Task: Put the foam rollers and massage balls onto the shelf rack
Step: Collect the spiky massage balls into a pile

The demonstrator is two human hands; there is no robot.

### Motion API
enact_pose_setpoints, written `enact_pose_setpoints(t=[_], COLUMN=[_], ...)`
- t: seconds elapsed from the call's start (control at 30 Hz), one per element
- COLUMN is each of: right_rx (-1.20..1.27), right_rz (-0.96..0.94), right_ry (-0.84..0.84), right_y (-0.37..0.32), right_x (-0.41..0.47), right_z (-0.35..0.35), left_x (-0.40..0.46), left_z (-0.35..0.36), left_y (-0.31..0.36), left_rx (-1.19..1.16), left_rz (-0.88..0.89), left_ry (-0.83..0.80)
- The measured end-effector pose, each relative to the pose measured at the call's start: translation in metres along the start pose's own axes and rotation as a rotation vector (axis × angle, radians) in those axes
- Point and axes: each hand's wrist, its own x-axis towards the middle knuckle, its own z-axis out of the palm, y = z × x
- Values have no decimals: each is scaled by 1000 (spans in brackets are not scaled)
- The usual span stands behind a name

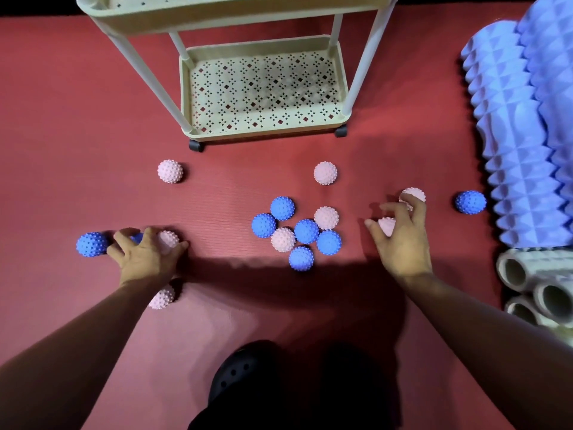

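A pink ball (170, 239) is clutched under the curled left hand (148, 254) and a second ball (387, 226) under the curled right hand (403, 243), low on the mat (77, 150), while the rack (266, 131) lies straight ahead, roughly midway between them.

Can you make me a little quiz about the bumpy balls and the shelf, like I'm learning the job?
1. True or false: the rack's bottom shelf already holds balls.
2. The right hand curls over two balls. What colour are they: A blue, B pink, C green?
3. How many blue balls sit in the middle cluster?
Key: 1 false; 2 B; 3 five.
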Motion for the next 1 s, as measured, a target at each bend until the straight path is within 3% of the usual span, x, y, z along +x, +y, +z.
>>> enact_pose_setpoints(t=[0.1, 0.27, 0.43, 0.67, 1.0], right_rx=[72, 115, 127, 19, -189], right_rz=[43, 83, -5, -151, -234], right_ry=[-34, -169, -253, -364, -528], right_y=[-18, -45, -75, -101, -109], right_x=[8, 32, 48, 58, 49], right_z=[5, 17, 37, 49, 54], left_x=[-6, -7, -1, -3, 3], left_z=[-3, 0, 15, 26, 27], left_y=[25, 91, 130, 135, 123], left_rx=[-165, -387, -352, -279, -155], left_rz=[-11, 134, 319, 437, 636], left_ry=[-1, -31, -77, -131, -23])
